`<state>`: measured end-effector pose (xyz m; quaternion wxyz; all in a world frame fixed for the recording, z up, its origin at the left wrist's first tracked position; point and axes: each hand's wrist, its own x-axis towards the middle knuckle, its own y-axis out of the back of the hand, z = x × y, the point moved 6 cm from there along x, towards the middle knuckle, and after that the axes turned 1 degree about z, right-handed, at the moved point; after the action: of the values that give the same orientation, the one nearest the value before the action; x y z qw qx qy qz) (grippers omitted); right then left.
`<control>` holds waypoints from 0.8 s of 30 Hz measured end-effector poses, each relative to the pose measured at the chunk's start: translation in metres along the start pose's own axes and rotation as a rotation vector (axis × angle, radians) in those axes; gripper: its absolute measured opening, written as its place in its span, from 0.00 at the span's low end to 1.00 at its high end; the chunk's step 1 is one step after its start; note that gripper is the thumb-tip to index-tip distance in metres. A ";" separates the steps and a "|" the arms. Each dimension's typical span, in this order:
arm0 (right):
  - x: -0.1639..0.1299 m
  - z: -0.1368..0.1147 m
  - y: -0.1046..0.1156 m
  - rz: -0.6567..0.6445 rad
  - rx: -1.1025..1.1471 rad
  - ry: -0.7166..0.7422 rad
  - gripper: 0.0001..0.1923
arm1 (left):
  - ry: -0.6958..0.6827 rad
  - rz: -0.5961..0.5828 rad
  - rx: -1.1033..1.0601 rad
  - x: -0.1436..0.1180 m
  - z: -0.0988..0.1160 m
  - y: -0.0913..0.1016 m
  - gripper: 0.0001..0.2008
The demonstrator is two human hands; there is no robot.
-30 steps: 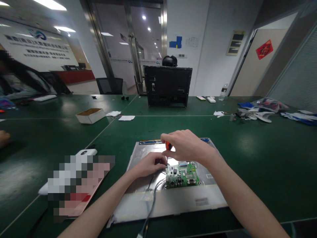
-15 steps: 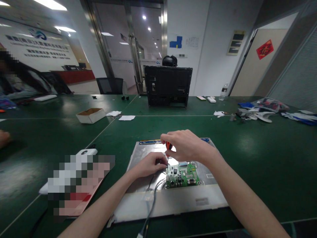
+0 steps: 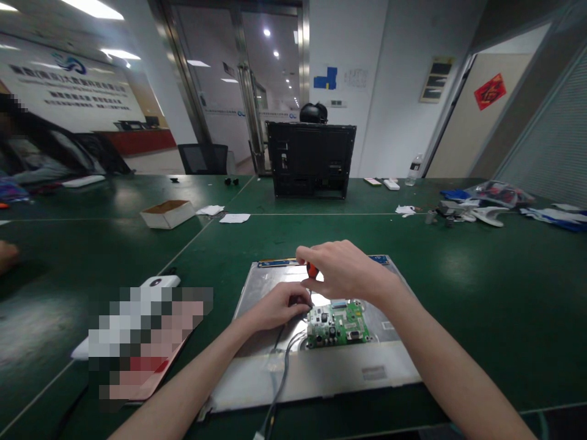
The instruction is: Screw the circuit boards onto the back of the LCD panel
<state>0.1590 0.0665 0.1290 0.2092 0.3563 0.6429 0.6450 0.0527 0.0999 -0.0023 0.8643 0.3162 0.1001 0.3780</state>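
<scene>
While right grip [image 3: 343, 267] holds — screwdriver [image 3: 312, 271] stands.

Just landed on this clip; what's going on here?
The person's right hand holds an orange-handled screwdriver roughly upright at the far-left corner of a green circuit board. The left hand is close by that corner too. The board lies on a flat panel, cables running from its left side. What the screwdriver touches is too small to tell.

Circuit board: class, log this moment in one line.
board: on panel | right hand: holds screwdriver, roughly upright | left hand: near board's far left corner | cables: at board's left side
</scene>
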 end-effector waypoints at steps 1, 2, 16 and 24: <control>0.001 0.001 0.000 0.002 -0.019 -0.017 0.11 | 0.007 0.000 0.001 0.000 0.000 0.000 0.03; 0.001 0.001 0.000 0.002 -0.035 -0.029 0.10 | 0.013 -0.001 0.003 0.000 0.000 -0.001 0.03; 0.002 0.000 -0.001 0.002 -0.071 -0.026 0.08 | 0.012 -0.009 -0.018 -0.001 0.000 -0.001 0.03; -0.001 -0.002 0.000 0.023 -0.019 0.015 0.10 | -0.015 0.000 -0.072 0.001 -0.002 -0.001 0.02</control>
<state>0.1582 0.0638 0.1291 0.2001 0.3568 0.6342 0.6561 0.0531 0.1012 -0.0041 0.8759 0.2879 0.0800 0.3787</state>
